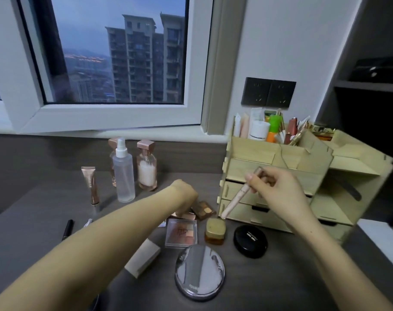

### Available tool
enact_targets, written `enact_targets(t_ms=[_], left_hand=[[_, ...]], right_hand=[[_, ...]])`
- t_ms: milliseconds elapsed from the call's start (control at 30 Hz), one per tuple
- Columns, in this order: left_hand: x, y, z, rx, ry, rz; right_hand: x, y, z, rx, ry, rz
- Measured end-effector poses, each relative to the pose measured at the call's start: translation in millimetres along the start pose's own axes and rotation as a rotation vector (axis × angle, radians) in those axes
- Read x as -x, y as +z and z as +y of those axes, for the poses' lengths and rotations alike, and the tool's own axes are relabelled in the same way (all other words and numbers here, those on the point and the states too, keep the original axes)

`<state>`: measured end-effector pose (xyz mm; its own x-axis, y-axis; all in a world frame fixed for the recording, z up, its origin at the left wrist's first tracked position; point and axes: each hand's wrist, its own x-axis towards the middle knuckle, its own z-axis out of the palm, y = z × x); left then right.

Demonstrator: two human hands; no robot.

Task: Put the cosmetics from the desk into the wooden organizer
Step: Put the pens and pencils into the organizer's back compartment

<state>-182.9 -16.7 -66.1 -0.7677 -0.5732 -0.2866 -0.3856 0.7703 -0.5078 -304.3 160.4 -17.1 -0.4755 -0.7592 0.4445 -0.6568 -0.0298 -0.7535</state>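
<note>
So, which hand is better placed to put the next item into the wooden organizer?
Right: the right hand holds the pink tube just in front of the wooden organizer. The left hand is down at the brown palette, farther from it.

The dark desk (45,209) carried the wooden organizer (280,158) at its right rear. A clear spray bottle (123,173) stood at centre rear, one perfume bottle (146,169) just beside it and a second perfume bottle (112,144) partly hidden behind. A rose-gold tube (91,185) stood upright to the left, a black pencil (68,228) lying nearer. In front lay a brown palette (203,209), a clear-lidded palette (181,232), an amber jar (215,231), a black compact (250,241), a white box (142,257) and a silver round case (200,272).
</note>
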Motion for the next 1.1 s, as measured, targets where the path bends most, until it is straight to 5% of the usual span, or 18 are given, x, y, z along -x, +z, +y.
enact_targets(t_ms=[200, 533, 700, 933, 1100], left_hand=[[-7, 5, 2, 0.055, 0.017, -0.079], [9, 6, -21, 0.38, -0.052, 0.047], [27, -18, -54, 0.913, -0.097, 0.301], [57, -61, -58, 2.298, 0.086, 0.476], [49, -115, -51, 2.409, 0.156, 0.652]], right_hand=[[-3, -7, 6, -0.084, 0.026, 0.011], [-3, -21, 14, -0.16, 0.062, 0.061], [-5, -33, 8, -0.249, 0.077, 0.138], [-17, -51, 4, -0.548, 0.172, 0.366], [-62, -88, -5, -0.333, -0.011, 0.732]])
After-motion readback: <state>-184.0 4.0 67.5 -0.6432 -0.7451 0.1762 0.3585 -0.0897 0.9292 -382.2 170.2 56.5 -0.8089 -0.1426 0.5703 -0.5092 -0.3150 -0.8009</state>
